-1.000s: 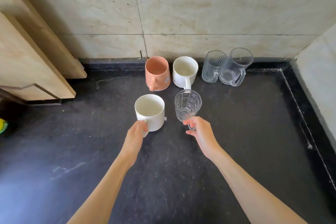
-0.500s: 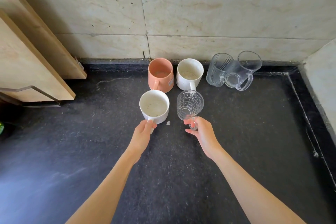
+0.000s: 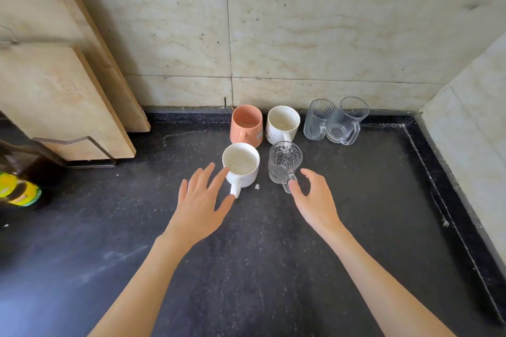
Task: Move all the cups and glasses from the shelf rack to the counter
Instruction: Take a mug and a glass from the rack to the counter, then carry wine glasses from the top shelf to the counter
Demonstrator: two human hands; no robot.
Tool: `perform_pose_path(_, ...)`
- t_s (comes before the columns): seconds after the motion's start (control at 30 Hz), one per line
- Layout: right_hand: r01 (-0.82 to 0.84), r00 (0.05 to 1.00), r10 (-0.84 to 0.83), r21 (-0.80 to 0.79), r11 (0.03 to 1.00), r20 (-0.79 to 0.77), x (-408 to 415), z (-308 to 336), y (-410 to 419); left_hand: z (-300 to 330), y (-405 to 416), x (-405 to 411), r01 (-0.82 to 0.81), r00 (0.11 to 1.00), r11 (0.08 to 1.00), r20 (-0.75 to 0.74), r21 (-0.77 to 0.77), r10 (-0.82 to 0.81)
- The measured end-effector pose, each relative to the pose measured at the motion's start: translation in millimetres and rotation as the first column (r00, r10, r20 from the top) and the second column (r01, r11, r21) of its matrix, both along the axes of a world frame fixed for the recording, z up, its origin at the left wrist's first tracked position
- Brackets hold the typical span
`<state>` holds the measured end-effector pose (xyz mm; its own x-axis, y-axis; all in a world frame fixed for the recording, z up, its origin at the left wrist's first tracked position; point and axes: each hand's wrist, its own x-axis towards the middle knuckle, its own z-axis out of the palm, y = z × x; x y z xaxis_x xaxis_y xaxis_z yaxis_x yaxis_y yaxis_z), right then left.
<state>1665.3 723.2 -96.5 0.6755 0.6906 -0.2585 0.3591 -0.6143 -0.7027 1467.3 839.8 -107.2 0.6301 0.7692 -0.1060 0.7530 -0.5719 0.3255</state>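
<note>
- The left hand (image 3: 198, 200) has its fingers (image 3: 216, 180) spread and released; they hover beside the white mug (image 3: 241, 165), gripping nothing, with the thumb close to the mug's handle.
- The right hand (image 3: 315, 200) is likewise slack, its fingers (image 3: 308, 174) curled loosely just beside the handle of the patterned glass mug (image 3: 284, 164), holding nothing.
- Both vessels stand upright on the dark worktop (image 3: 273, 268), side by side and slightly apart.
- Behind them, against the wall, stand an orange mug (image 3: 246, 126), a second white mug (image 3: 282, 124) and two clear glass mugs (image 3: 335, 122), the pair touching.
- To finish the set-down well, each hand should draw straight back, clear of the protruding handles, so neither vessel is nudged into the row behind.
- The shelf rack is out of view, so what remains to fetch cannot be told.
</note>
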Motion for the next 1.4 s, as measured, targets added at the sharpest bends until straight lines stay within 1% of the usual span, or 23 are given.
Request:
perform_pose_path(0.07,-0.125,0.981,0.121,0.018,0.992,0.15,-12,22,4,22,-1,-12,-0.004,1.0,0.998,-0.011,0.056,0.005)
perform_pose_path(0.1,-0.197,0.957,0.188,0.021,0.98,0.221,-20,33,5,33,-5,-19,-0.023,1.0,0.996,0.0,0.082,0.023)
perform_pose_path(0.13,-0.273,0.921,0.255,0.022,0.962,0.295,-29,42,6,44,-11,-28,-0.049,0.999,0.993,0.023,0.107,0.046)
perform_pose_path(0.2,-0.425,0.818,0.377,0.016,0.905,0.435,-47,55,6,63,-28,-46,-0.112,0.991,0.984,0.083,0.135,0.102)
perform_pose_path(0.23,-0.489,0.77,0.429,0.005,0.872,0.473,-57,59,4,69,-38,-57,-0.149,0.986,0.979,0.097,0.141,0.136)
perform_pose_path(0.33,-0.623,0.668,0.566,-0.053,0.78,0.482,-81,62,-5,78,-74,-89,-0.287,0.957,0.945,0.084,0.153,0.277)
perform_pose_path(0.4,-0.691,0.6,0.635,-0.085,0.718,0.487,-94,61,-14,81,-101,-107,-0.386,0.922,0.909,0.078,0.16,0.378)
perform_pose_path(0.53,-0.822,0.44,0.757,-0.122,0.556,0.483,-124,62,-45,85,-173,-136,-0.569,0.822,0.807,0.113,0.158,0.558)
perform_pose_path(0.63,-0.898,0.308,0.814,-0.133,0.42,0.493,-152,65,-72,87,-231,-158,-0.672,0.741,0.728,0.117,0.14,0.661)
perform_pose_path(0.73,-0.954,0.178,0.853,-0.127,0.272,0.491,-189,74,-93,93,-284,-188,-0.762,0.645,0.626,0.107,0.166,0.756)
perform_pose_path(0.9,-0.995,-0.052,0.851,-0.104,0.004,0.523,-274,96,-135,114,-375,-254,-0.886,0.424,0.395,0.078,0.244,0.902)
perform_pose_path(0.93,-0.995,-0.083,0.842,-0.096,-0.037,0.534,-291,99,-145,117,-391,-264,-0.897,0.389,0.359,0.074,0.259,0.918)
perform_pose_path(1.1,-0.97,-0.226,0.766,-0.07,-0.232,0.602,-379,113,-209,122,-481,-311,-0.938,0.233,0.197,0.097,0.284,0.968)
perform_pose_path(1.2,-0.94,-0.301,0.733,-0.058,-0.337,0.61,-435,118,-257,120,-546,-349,-0.957,0.13,0.092,0.125,0.273,0.984)
perform_pose_path(1.3,-0.908,-0.357,0.691,-0.057,-0.416,0.628,-493,121,-309,121,-614,-399,-0.963,0.003,-0.032,0.13,0.267,0.991)
perform_pose_path(1.4,-0.887,-0.386,0.651,-0.068,-0.458,0.654,-556,124,-358,121,-681,-459,-0.954,-0.064,-0.087,0.088,0.287,0.994)
